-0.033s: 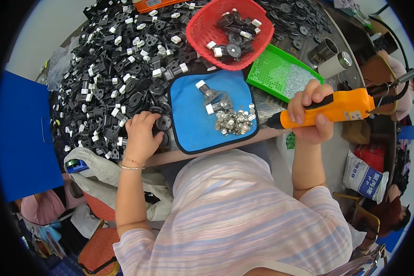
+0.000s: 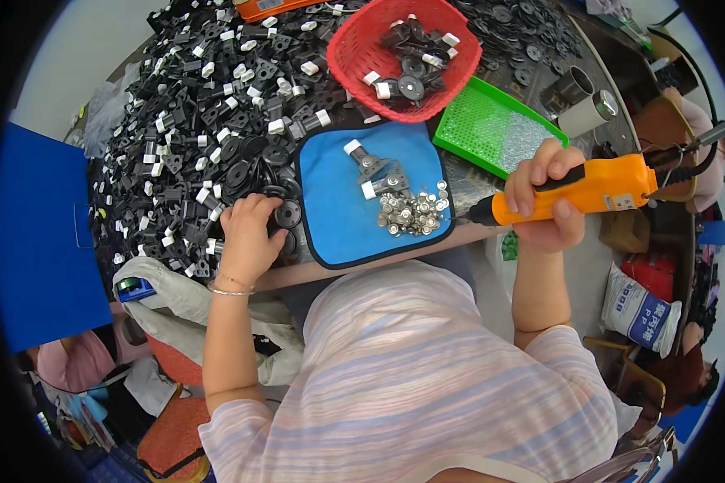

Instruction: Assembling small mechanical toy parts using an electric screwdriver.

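My right hand (image 2: 546, 193) is wrapped round an orange and black electric screwdriver (image 2: 604, 183). Its tip points left, towards a heap of small silvery metal parts (image 2: 411, 213) at the right edge of a blue mat (image 2: 338, 217). Two black brackets (image 2: 370, 164) with white ends lie on the mat above the heap. My left hand (image 2: 251, 233) rests at the near edge of the pile, left of the mat. Its fingers and thumb are apart beside black wheels (image 2: 287, 213), and I see nothing held; part of the fingertips is hidden.
Many black parts with white ends (image 2: 193, 137) cover the table's left. At the back stands a red basket (image 2: 354, 60) with similar parts. A green tray (image 2: 471, 121) holds small clear pieces. Metal cylinders (image 2: 588, 114) and a black cable (image 2: 701, 72) are at the right.
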### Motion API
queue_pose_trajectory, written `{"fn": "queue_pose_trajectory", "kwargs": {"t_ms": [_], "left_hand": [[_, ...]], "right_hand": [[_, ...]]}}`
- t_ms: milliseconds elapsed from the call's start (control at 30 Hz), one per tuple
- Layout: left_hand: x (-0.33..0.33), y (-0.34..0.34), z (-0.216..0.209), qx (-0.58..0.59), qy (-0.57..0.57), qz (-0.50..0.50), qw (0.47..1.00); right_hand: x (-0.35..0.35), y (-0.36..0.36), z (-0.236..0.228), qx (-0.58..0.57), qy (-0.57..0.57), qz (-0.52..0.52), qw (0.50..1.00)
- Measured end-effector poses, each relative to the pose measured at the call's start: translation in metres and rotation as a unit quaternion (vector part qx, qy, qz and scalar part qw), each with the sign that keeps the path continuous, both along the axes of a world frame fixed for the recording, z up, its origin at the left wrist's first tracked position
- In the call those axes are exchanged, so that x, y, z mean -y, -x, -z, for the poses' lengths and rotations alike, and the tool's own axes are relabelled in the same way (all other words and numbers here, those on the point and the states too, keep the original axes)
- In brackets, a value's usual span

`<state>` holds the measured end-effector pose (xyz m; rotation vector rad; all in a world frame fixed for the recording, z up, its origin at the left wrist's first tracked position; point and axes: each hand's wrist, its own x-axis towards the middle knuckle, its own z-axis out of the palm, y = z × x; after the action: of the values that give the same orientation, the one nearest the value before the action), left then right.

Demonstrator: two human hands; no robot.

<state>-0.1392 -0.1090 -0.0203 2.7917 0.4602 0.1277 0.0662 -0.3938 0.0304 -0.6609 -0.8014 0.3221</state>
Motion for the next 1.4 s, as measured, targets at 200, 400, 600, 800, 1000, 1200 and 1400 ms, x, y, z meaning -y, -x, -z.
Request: {"fn": "queue_pose_trajectory", "kwargs": {"t_ms": [200, 400, 600, 800, 1000, 1200, 1400], "left_hand": [[0.003, -0.005, 0.0, -0.033, 0.013, -0.014, 0.999], [0.005, -0.01, 0.002, -0.036, 0.017, -0.037, 0.999], [0.012, -0.015, -0.004, -0.042, 0.042, -0.076, 0.995], [0.07, -0.063, -0.006, 0.139, 0.185, 0.011, 0.973], [0.101, -0.102, 0.011, 0.162, 0.043, 0.015, 0.986], [0.102, -0.104, 0.018, 0.163, 0.008, 0.002, 0.987], [0.098, -0.101, 0.015, 0.197, 0.024, 0.0, 0.98]], "right_hand": [[-0.002, -0.001, 0.003, 0.031, 0.026, -0.023, 0.999], [-0.007, 0.003, 0.003, -0.003, 0.007, -0.013, 1.0], [0.0, -0.001, 0.004, 0.021, 0.03, -0.027, 0.999], [-0.002, 0.001, 0.003, 0.008, 0.029, -0.019, 0.999], [-0.008, 0.003, -0.001, -0.016, 0.002, -0.006, 1.0], [-0.008, 0.0, 0.003, 0.012, 0.039, 0.003, 0.999], [-0.014, -0.003, 0.0, 0.015, 0.04, -0.003, 0.999]]}}
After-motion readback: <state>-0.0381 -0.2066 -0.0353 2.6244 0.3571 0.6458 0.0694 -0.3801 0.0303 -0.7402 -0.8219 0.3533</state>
